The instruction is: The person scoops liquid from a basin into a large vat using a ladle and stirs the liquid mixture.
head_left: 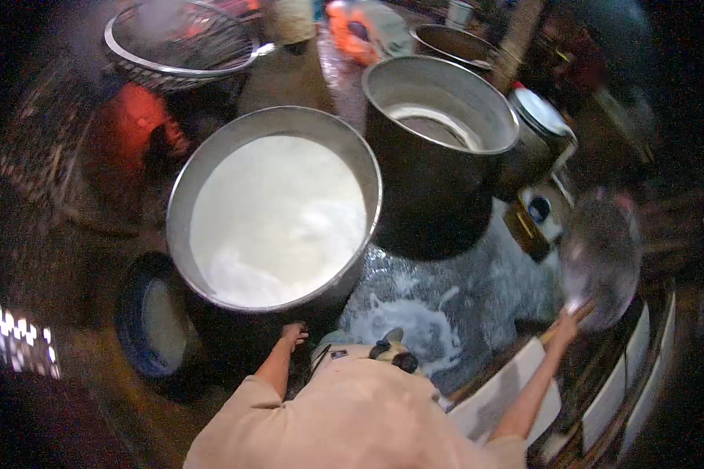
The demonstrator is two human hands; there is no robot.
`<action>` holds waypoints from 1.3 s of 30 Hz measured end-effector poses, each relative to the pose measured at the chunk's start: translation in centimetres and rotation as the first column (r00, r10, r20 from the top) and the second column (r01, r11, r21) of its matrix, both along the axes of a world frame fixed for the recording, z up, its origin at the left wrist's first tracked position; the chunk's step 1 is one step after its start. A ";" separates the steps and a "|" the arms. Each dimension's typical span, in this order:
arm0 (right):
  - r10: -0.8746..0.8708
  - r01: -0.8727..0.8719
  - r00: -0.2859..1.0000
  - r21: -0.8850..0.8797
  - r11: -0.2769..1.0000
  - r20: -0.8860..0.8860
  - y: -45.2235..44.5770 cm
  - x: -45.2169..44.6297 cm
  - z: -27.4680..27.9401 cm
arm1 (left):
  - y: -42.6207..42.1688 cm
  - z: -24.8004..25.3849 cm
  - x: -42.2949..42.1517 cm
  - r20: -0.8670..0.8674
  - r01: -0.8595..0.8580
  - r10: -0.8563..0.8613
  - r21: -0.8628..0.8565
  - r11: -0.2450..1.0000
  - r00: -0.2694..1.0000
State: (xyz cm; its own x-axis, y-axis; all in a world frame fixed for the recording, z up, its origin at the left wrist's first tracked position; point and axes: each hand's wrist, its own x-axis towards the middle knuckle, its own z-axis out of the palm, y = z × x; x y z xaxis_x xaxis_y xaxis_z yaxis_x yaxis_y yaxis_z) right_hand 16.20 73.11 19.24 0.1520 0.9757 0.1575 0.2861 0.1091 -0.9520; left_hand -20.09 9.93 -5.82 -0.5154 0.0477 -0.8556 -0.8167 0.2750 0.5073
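My right hand [565,327] is wrapped round the wooden handle of a large round metal ladle [601,262], out to the right. The ladle's wide bowl is blurred and looks thin or see-through. My left hand [293,334] hangs just in front of a big metal pot [181,262], its fingers slightly apart and nothing visible in them. White, milky liquid [278,223] with some foam or steam fills much of that pot. Whether the left hand touches the pot's dark outer side is unclear.
A second large pot [438,199] stands behind to the right, with a little pale liquid low inside. At left sits a blue tub [129,328] of whitish liquid. A wide basket [117,43] is at the back left. White foam [414,328] spreads over the wet floor.
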 end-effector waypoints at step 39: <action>0.342 -0.537 0.737 -0.198 0.820 -0.583 39.4 -41.3 1.2 | 58.8 2.2 -22.0 -0.162 -0.109 0.153 0.248 0.963 0.975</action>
State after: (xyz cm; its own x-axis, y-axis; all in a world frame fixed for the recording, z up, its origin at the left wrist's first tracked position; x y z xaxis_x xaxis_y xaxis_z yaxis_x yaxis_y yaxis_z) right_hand -25.14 112.47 20.40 -0.3470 0.9246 -0.1574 -0.2382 -0.2492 -0.9387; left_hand -42.05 68.69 -3.63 -0.6738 0.1589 -0.7216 -0.7277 0.0263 0.6854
